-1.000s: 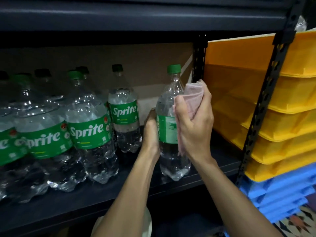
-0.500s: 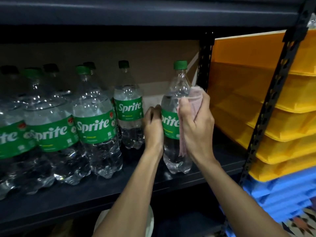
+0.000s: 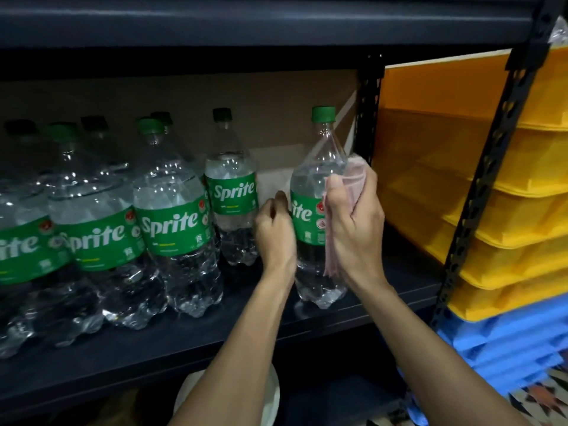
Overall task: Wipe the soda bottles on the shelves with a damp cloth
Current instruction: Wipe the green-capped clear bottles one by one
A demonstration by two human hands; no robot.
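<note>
Green-labelled bottles (image 3: 175,229), pink cloth (image 3: 353,179)

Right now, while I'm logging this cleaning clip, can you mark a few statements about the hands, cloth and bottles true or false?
1. The right hand holds the pink cloth against the rightmost Sprite bottle. True.
2. That bottle's cap is off. False: a green cap sits on it.
3. The left hand holds the same bottle's left side at label height. True.
4. Red bins are stacked to the right of the bottles. False: yellow bins sit above blue bins.
</note>
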